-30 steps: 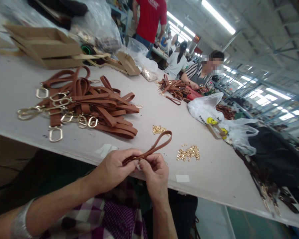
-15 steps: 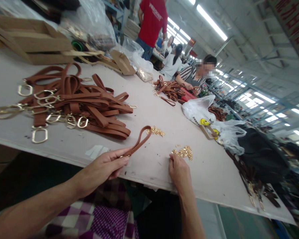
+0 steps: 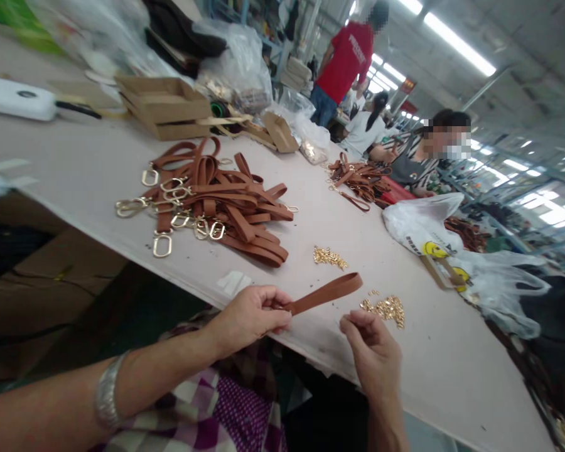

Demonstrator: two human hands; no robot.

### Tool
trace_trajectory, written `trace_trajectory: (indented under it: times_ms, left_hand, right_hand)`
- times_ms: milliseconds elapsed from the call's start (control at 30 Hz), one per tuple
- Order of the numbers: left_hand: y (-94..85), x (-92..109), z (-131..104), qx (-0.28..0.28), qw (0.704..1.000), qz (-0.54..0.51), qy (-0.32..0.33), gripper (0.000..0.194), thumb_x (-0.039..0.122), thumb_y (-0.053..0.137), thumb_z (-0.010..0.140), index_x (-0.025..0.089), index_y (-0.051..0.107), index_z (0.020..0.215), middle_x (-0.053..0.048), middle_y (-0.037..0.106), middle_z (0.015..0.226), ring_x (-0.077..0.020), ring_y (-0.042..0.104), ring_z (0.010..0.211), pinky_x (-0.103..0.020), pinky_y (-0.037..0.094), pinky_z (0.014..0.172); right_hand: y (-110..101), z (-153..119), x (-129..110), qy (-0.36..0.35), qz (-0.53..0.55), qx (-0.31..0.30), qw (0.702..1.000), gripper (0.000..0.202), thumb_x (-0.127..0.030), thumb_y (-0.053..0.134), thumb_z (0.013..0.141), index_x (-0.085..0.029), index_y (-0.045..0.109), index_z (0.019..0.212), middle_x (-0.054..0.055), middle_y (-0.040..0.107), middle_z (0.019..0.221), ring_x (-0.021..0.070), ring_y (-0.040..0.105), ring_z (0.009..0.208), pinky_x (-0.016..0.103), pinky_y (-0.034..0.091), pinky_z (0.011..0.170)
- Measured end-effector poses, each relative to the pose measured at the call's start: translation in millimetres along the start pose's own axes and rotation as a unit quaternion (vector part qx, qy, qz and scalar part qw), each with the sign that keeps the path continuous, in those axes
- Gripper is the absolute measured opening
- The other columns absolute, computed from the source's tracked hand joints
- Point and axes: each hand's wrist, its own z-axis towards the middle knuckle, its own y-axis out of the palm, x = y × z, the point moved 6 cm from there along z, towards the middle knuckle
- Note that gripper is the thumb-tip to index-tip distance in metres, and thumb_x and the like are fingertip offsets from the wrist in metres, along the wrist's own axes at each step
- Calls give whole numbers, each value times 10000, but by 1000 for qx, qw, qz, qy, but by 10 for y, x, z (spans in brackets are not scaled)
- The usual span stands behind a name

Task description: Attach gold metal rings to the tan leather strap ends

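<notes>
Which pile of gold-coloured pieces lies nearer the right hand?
The gold pile just beyond the right hand; the other pile lies farther, beyond the held brown strap.

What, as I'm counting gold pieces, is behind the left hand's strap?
Behind the strap, the tabletop shows, with a heap of gold pieces farther back. Whatever the strap and left hand cover cannot be seen.

"What lights the place?"

"Long white tube lamps (image 3: 460,44) under a pale grey ceiling (image 3: 541,44), upper right of the frame."

"And the furniture?"

"A wide pale table (image 3: 452,358) spans the middle, its near edge slanting down to the right. Blue metal shelving (image 3: 274,50) stands at top centre."

"The floor (image 3: 136,323)?"

"Dark green, glimpsed at lower left, below the table's edge."
</notes>
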Motion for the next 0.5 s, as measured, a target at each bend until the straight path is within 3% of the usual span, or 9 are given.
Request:
trace_trajectory:
  times_ms: [100, 233, 367, 500]
  left_hand:
    - [24, 0, 11, -8, 1000, 0, 24, 196, 215, 699, 675, 148, 630, 846, 18, 654, 632, -91, 538, 538, -182, 355, 481]
    - [45, 9, 4, -26, 998, 8, 59, 175, 244, 678, 707, 142, 627, 840, -4, 673, 692, -101, 564, 588, -187, 370, 504]
    - [21, -17, 4, -25, 997, 24, 75, 134, 261, 630, 743, 147, 599, 806, 19, 620, 627, -97, 528, 542, -193, 348, 489]
    - [-21, 28, -16, 1, 983, 136, 126, 94, 231, 586, 775, 150, 621, 807, 4, 627, 665, -123, 557, 599, -212, 385, 534]
  right_hand:
    - [293, -226, -277, -16, 89, -15, 996, 177, -330, 685, 813, -202, 643, 927, 35, 697, 863, 166, 659, 777, 274, 536, 688]
    - [604, -322, -523, -86, 73, -20, 993, 122, -296, 635, 857, -211, 658, 941, 35, 700, 867, 163, 665, 791, 278, 537, 724]
    - [694, -310, -638, -161, 16, -13, 987, 85, -238, 586, 889, -230, 643, 951, 17, 698, 864, 148, 662, 768, 254, 528, 709]
    - [698, -349, -710, -221, -30, -1, 975, 117, -164, 563, 892, -243, 627, 951, 3, 700, 879, 144, 668, 803, 241, 516, 723]
